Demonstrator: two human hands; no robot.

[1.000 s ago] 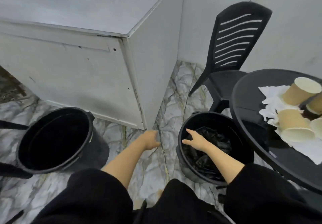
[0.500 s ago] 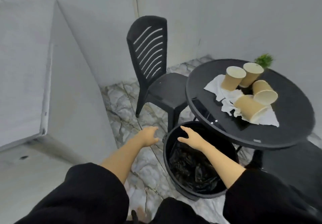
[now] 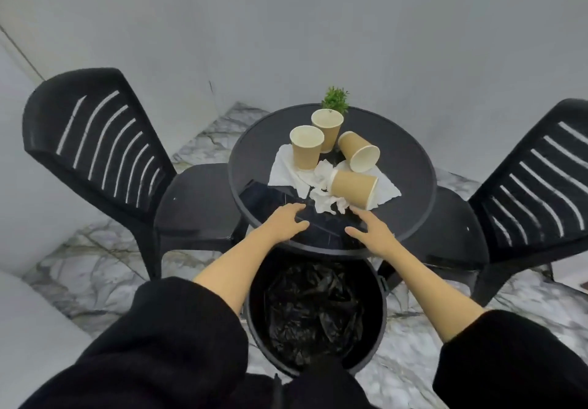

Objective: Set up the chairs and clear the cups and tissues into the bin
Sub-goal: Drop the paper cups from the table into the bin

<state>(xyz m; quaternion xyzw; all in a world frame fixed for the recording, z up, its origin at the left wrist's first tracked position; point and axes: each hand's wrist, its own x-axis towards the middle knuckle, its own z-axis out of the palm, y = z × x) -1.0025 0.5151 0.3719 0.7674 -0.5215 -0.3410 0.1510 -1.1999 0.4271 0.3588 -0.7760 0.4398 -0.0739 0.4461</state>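
Several tan paper cups stand or lie on a round black table (image 3: 410,167): two upright cups (image 3: 307,147) (image 3: 327,130) and two tipped cups (image 3: 358,151) (image 3: 353,187). Crumpled white tissues (image 3: 321,187) lie under and between them. A black bin (image 3: 315,313) lined with a black bag sits on the floor at the table's near edge. My left hand (image 3: 284,222) and my right hand (image 3: 370,229) hover over the table's near side, fingers apart, holding nothing. Black slatted chairs stand at the left (image 3: 105,154) and right (image 3: 525,195).
A small green plant (image 3: 335,100) stands at the table's far edge. Grey walls close in behind the table and at the left. The floor (image 3: 95,262) is marbled white stone. A pale surface fills the lower left corner.
My view has swung right from the cabinet to face the table. Both hands rose from the bin's rim to above the table's near edge. The second bin has left the view.
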